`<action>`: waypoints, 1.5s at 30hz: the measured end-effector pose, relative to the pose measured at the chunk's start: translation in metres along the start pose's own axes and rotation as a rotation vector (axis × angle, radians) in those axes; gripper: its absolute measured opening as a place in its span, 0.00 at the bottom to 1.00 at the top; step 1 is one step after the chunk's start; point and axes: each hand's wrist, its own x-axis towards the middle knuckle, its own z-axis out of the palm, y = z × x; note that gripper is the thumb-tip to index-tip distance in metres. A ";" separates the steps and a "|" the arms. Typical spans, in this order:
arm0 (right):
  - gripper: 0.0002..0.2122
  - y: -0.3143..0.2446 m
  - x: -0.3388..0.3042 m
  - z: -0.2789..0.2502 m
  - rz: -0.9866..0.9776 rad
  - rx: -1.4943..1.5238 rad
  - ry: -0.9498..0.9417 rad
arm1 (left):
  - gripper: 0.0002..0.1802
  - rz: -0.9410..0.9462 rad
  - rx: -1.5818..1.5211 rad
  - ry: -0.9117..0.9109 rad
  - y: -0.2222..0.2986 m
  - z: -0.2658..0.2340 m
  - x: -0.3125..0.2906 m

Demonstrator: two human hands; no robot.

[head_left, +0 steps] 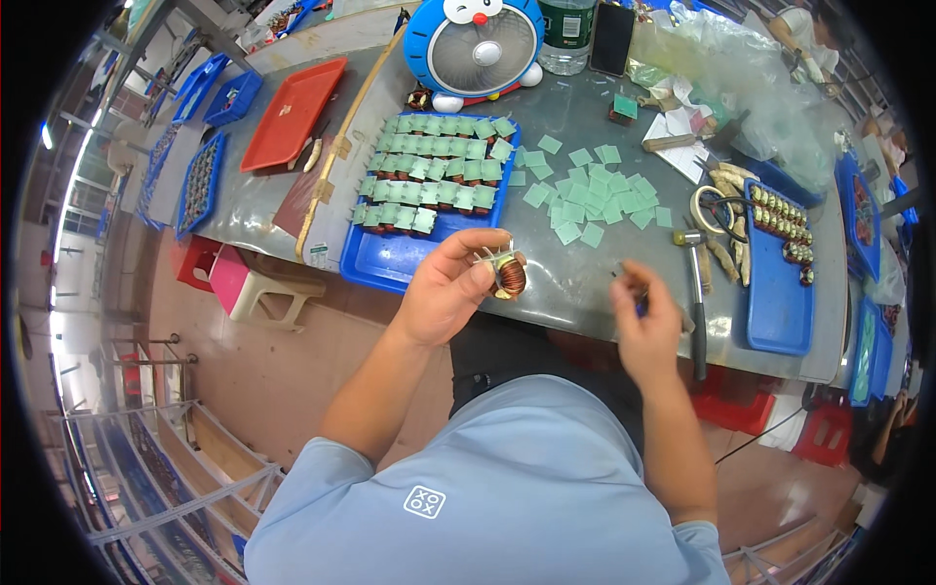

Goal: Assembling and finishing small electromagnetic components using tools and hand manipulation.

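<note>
My left hand (pixel 450 283) pinches a copper-wound ring coil (pixel 510 277) with a pale green plate and thin wire ends on its top. It is held up in front of the table edge. To its right, my right hand (pixel 645 317) is raised with the fingers curled in. A small dark thing shows between them, too blurred to name. Beyond my left hand, a blue tray (pixel 385 265) bears several rows of coils capped with green plates (pixel 429 171); its near end is bare. Loose green square plates (pixel 585 195) lie heaped right of that tray.
A hammer (pixel 698 302) lies right of my right hand, near a tape roll (pixel 704 210). Another blue tray (pixel 780 317) holds coils on the right. At the back stand a blue cartoon-shaped fan (pixel 478 49), a bottle (pixel 567 34) and a phone (pixel 611 41). A red tray (pixel 292 115) lies left.
</note>
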 end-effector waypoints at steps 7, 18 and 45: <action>0.19 0.051 0.070 -0.025 -0.258 -0.652 0.007 | 0.28 0.027 0.179 0.035 0.013 0.025 -0.001; 0.15 -0.041 -0.001 0.018 -0.048 0.444 -0.330 | 0.29 -0.036 0.244 0.100 0.014 0.047 0.001; 0.14 -0.065 -0.021 0.027 0.277 0.797 -0.213 | 0.21 0.145 0.398 0.156 -0.010 0.067 -0.014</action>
